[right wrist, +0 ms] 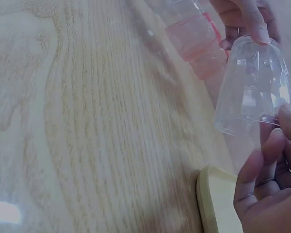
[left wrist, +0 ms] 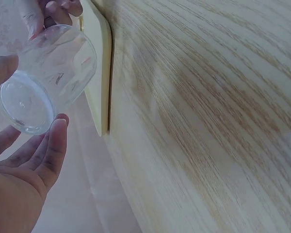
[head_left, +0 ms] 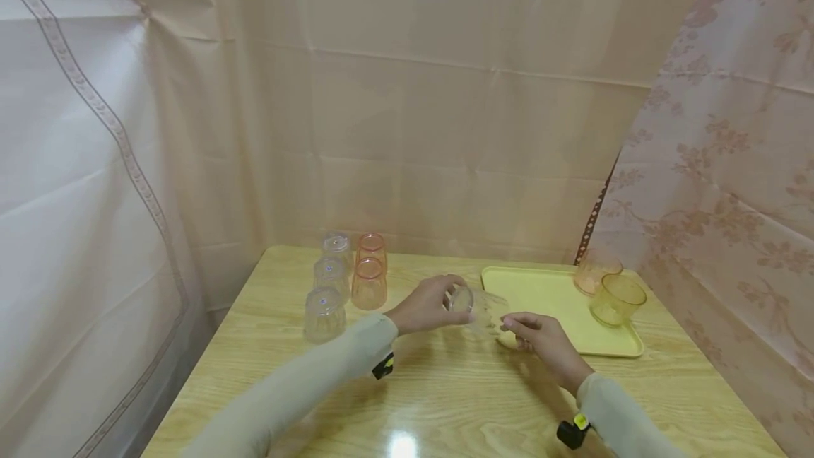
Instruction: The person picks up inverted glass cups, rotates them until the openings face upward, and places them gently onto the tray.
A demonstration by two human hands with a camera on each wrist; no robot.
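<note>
A clear plastic cup is held sideways above the table, its base to the left and its rim to the right. My left hand grips it around the base, thumb on one side and fingers on the other, as the left wrist view shows with the cup tilted. At the rim, my right hand pinches the edge between thumb and fingertips; in the right wrist view the right hand has its thumb on the rim of the cup.
A yellow tray lies at the right, bearing an orange cup and a yellow cup, both upright. At the left, several clear cups and two pinkish-orange cups stand upside down. Curtains surround the wooden table.
</note>
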